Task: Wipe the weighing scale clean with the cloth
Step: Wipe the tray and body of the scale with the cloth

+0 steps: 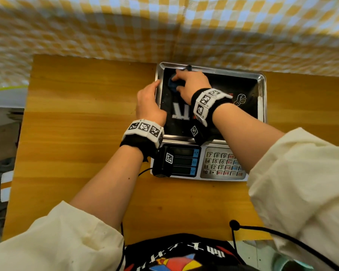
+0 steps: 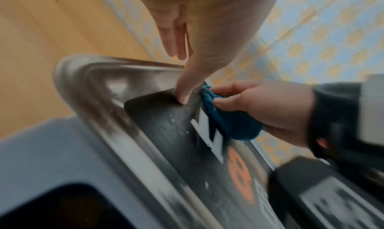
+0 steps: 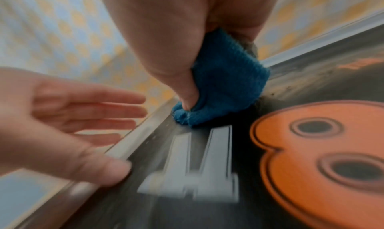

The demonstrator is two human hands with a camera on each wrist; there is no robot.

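Note:
The weighing scale [image 1: 261, 98] has a steel pan with a black printed sticker on it. My right hand [image 1: 190, 85] grips a bunched blue cloth [image 1: 172, 86] and presses it on the pan's far left corner. The wrist views show the cloth [image 2: 232, 124] [image 3: 224, 84] pinched between thumb and fingers, touching the black surface. My left hand [image 1: 148, 102] lies along the pan's left rim [image 2: 87, 78] with its fingers straight. Its thumb [image 2: 184, 91] touches the sticker just beside the cloth.
The scale stands on a wooden table [image 1: 76, 133] against a yellow checked curtain [image 1: 164, 26]. Its display [image 1: 184, 161] and keypad [image 1: 221, 163] face me. A black cable [image 1: 282, 235] and a black bag [image 1: 180, 253] lie at the near edge.

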